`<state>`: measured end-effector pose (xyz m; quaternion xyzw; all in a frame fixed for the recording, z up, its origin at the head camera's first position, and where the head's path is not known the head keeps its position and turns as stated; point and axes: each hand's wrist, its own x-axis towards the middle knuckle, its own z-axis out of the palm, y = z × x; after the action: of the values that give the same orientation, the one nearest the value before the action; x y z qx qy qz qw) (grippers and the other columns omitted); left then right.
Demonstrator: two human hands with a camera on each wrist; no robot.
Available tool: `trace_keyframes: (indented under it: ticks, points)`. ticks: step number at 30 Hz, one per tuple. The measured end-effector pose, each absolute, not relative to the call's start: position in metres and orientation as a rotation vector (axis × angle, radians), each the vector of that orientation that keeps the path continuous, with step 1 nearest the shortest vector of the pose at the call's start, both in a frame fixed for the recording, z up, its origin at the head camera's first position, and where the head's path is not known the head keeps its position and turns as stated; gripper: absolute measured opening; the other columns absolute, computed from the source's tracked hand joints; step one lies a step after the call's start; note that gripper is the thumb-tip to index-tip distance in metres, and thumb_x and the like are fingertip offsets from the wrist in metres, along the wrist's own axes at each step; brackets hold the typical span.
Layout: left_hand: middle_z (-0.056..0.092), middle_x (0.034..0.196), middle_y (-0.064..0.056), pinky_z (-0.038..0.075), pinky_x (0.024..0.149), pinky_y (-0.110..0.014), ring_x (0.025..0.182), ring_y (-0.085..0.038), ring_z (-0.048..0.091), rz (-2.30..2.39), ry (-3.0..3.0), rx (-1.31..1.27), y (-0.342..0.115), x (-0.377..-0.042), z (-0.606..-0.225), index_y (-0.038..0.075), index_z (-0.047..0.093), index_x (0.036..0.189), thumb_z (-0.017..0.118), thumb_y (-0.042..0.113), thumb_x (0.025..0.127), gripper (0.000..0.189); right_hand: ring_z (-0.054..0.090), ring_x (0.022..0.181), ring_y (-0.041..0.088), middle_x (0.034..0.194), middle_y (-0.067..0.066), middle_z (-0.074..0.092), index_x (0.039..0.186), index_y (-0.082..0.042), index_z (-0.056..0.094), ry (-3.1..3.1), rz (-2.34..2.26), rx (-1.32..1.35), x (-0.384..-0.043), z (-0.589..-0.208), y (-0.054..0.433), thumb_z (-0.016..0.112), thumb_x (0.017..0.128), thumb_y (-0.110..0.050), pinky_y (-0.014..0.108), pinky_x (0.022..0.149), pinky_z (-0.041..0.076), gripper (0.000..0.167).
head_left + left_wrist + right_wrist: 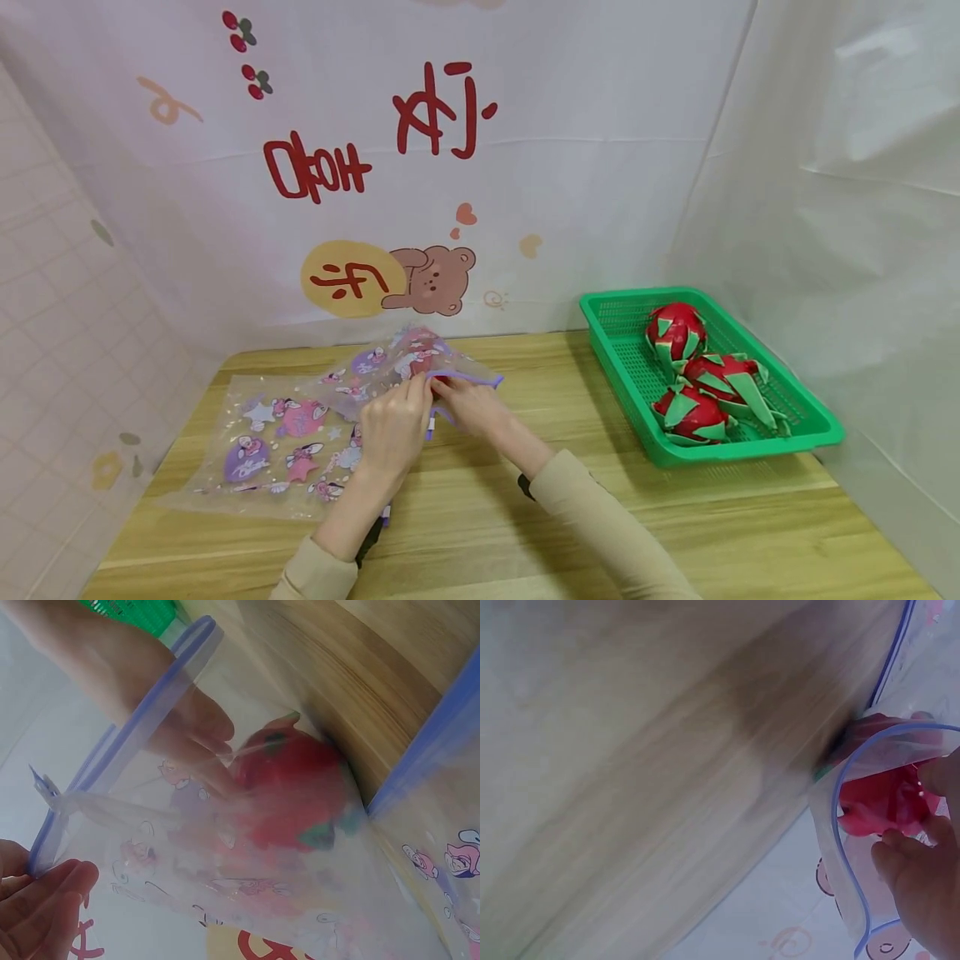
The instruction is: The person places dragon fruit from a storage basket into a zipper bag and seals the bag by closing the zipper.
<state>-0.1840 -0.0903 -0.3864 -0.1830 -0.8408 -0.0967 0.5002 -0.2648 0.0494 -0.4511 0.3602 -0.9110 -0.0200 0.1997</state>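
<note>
Beige sleeves (603, 521) nearest, coming up from the bottom edge. Left hand (393, 425) pinches the purple rim (154, 697) of a clear printed bag (172, 847). Right hand (468, 404) reaches in through the bag's mouth, fingers relaxed, not curled tight, tips at a red dragon fruit (881, 799). Fruit is inside the bag, past the rim, seen blurry through the plastic from left wrist. Second printed bag (277, 429) lies flat on the wooden table (480, 533), left of the first. Right side: green basket (750, 452), three more dragon fruits (690, 412) inside. Behind: white backdrop (600, 183), red characters, brown bear (435, 282).
</note>
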Motion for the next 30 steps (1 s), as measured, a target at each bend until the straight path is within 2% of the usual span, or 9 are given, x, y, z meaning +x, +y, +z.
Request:
trace_keyframes:
  ticks: [9, 13, 17, 22, 24, 27, 30]
  points:
    - [0.06, 0.052, -0.005, 0.018, 0.033, -0.016, 0.035, -0.007, 0.031, -0.238, -2.044, -0.456, -0.093, -0.183, -0.384, -0.003, 0.067, 0.083, 0.066, 0.007, 0.082, 0.01, 0.065, 0.075, 0.012, 0.122, 0.006, 0.063, 0.135, -0.023, 0.051, -2.627, -0.164, 1.033, -0.271, -0.442, 0.047, 0.051, 0.095, -0.043, 0.024, 0.058, 0.054, 0.044]
    - [0.06, 0.052, -0.005, 0.018, 0.033, -0.016, 0.034, -0.007, 0.03, -0.229, -2.055, -0.437, -0.095, -0.184, -0.383, -0.002, 0.067, 0.083, 0.066, 0.008, 0.083, 0.011, 0.065, 0.077, 0.013, 0.126, 0.005, 0.06, 0.139, -0.023, 0.048, -2.672, -0.149, 1.038, -0.271, -0.439, 0.047, 0.049, 0.097, -0.044, 0.024, 0.059, 0.054, 0.047]
    - [0.065, 0.059, -0.008, 0.023, 0.032, -0.016, 0.034, -0.008, 0.035, -0.221, -2.09, -0.425, -0.097, -0.183, -0.381, -0.002, 0.068, 0.086, 0.067, 0.01, 0.083, 0.012, 0.067, 0.085, 0.015, 0.132, 0.005, 0.058, 0.141, -0.024, 0.046, -2.661, -0.125, 1.052, -0.269, -0.439, 0.049, 0.047, 0.097, -0.043, 0.025, 0.06, 0.055, 0.048]
    - [0.071, 0.068, -0.01, 0.031, 0.032, -0.018, 0.036, -0.014, 0.049, -0.243, -2.116, -0.412, -0.1, -0.182, -0.379, -0.001, 0.069, 0.089, 0.067, 0.011, 0.084, 0.013, 0.071, 0.079, 0.019, 0.131, 0.011, 0.06, 0.138, -0.019, 0.051, -2.482, -0.092, 1.116, -0.262, -0.442, 0.057, 0.054, 0.096, -0.033, 0.027, 0.062, 0.057, 0.044]
    - [0.071, 0.068, -0.011, 0.031, 0.032, -0.018, 0.037, -0.016, 0.051, -0.255, -2.115, -0.414, -0.101, -0.182, -0.379, -0.001, 0.069, 0.089, 0.068, 0.011, 0.084, 0.014, 0.071, 0.085, 0.021, 0.132, 0.012, 0.06, 0.137, -0.018, 0.052, -2.422, -0.102, 1.136, -0.257, -0.442, 0.063, 0.056, 0.095, -0.026, 0.028, 0.07, 0.058, 0.043]
    - [0.071, 0.066, -0.01, 0.029, 0.033, -0.016, 0.036, -0.014, 0.05, -0.271, -2.109, -0.43, -0.103, -0.182, -0.38, -0.001, 0.069, 0.088, 0.069, 0.011, 0.083, 0.013, 0.066, 0.107, 0.023, 0.134, 0.012, 0.058, 0.136, -0.016, 0.053, -2.375, -0.118, 1.164, -0.248, -0.437, 0.073, 0.061, 0.092, -0.018, 0.032, 0.086, 0.056, 0.045]
    - [0.069, 0.063, -0.009, 0.026, 0.034, -0.014, 0.035, -0.011, 0.045, -0.282, -2.104, -0.444, -0.104, -0.181, -0.381, -0.001, 0.07, 0.087, 0.069, 0.01, 0.082, 0.012, 0.061, 0.117, 0.024, 0.135, 0.012, 0.057, 0.135, -0.014, 0.053, -2.351, -0.094, 1.191, -0.236, -0.428, 0.084, 0.065, 0.088, -0.015, 0.033, 0.091, 0.054, 0.049]
